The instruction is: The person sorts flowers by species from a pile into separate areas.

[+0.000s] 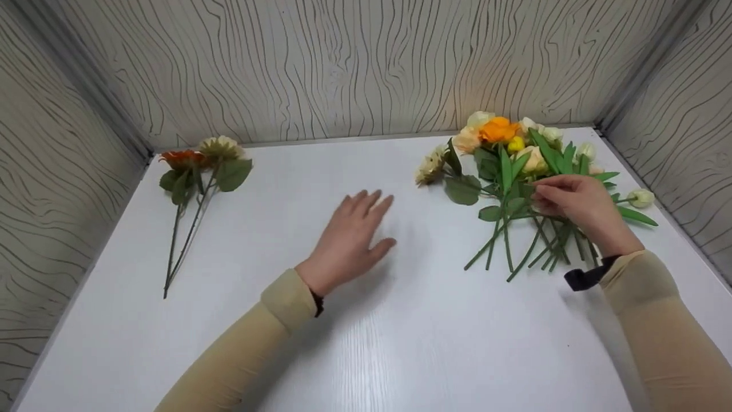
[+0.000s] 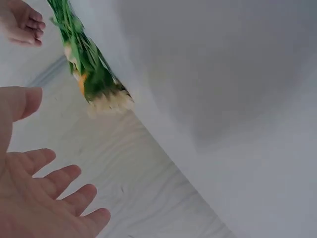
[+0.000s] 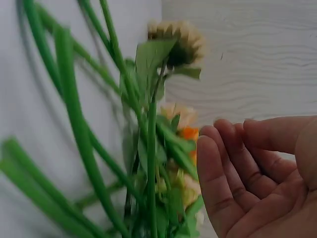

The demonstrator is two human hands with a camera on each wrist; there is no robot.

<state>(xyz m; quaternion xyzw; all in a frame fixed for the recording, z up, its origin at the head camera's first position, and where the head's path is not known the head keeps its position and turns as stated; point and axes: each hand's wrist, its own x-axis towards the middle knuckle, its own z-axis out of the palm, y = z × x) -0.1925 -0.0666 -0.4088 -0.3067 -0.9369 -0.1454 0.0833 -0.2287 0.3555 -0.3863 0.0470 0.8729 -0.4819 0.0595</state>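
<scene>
My left hand hovers over the middle of the white table, fingers straight and spread, holding nothing. At the right, my right hand is above a pile of flowers, its fingers loosely bent; the right wrist view shows nothing between thumb and fingers. The pile has an orange flower, a yellow bud, pale peach blooms and white tulips. A cream daisy-like flower lies at its left side. Green stems cross each other below my right hand, which hides part of the pile.
At the far left lie a rust-orange flower and a cream flower, their long stems meeting toward the front. Wood-grain patterned panels rise behind the table and on both sides.
</scene>
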